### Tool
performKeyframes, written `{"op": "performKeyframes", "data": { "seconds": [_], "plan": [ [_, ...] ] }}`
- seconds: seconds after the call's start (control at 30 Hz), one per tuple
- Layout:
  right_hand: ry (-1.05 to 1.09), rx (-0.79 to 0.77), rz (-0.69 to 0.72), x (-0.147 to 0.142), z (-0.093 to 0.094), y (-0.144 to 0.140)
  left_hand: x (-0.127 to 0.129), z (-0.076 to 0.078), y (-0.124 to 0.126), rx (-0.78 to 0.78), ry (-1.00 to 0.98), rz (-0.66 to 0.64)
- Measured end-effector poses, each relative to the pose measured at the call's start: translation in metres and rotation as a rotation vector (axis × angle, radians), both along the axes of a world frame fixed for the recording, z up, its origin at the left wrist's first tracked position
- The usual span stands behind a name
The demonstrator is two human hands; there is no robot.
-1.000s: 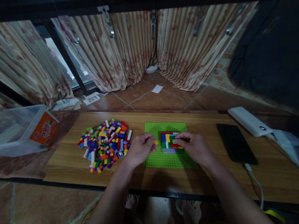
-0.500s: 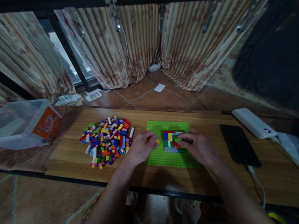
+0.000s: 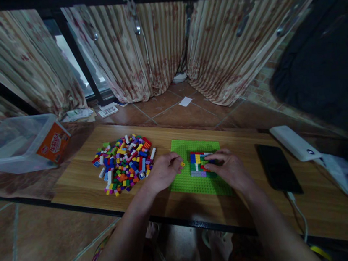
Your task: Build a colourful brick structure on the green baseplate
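Note:
A green baseplate (image 3: 184, 186) lies on the wooden table, bearing a low patchwork of coloured toy bricks (image 3: 197, 165). Over the left edge of the plate, my left hand (image 3: 166, 170) is closed on a small yellow brick (image 3: 182, 163) at its fingertips. My right hand (image 3: 229, 167) reaches in from the right. Its thumb and fingers are pinched at a small green brick (image 3: 206, 162) on the patchwork's right part. The fingers partly cover that side, so whether the green brick is seated cannot be told.
A loose heap of mixed bricks (image 3: 127, 163) spreads left of the plate. Beyond it stands a clear plastic bin (image 3: 20, 145) with an orange label. To the right lie a black phone (image 3: 278, 168) with a cable and a white power bank (image 3: 294, 143). Curtains (image 3: 158, 52) hang behind.
My right hand has shifted very slightly over the patchwork, its fingers now lower at the green brick. My left hand stays nearly in place with the yellow brick.

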State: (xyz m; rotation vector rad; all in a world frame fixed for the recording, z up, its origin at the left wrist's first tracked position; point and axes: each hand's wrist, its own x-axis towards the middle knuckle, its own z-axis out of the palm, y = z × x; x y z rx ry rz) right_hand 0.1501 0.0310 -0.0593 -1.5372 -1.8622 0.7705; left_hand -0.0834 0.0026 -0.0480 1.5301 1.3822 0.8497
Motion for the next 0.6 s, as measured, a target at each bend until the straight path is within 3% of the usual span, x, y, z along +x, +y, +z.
{"op": "performKeyframes", "data": {
  "seconds": [0.17, 0.27, 0.6],
  "plan": [
    [0.010, -0.033, 0.003, 0.0065, 0.0004, 0.0011, 0.0011, 0.0012, -0.0008, -0.027, -0.026, 0.007],
    [-0.005, -0.059, -0.068, 0.0075, -0.0002, 0.0016, 0.0023, 0.0041, -0.0016, -0.026, -0.032, 0.007],
    [-0.021, -0.026, -0.136, -0.0018, -0.0051, 0.0019, 0.0027, 0.0007, -0.0023, 0.022, 0.084, -0.010]
  ]
}}
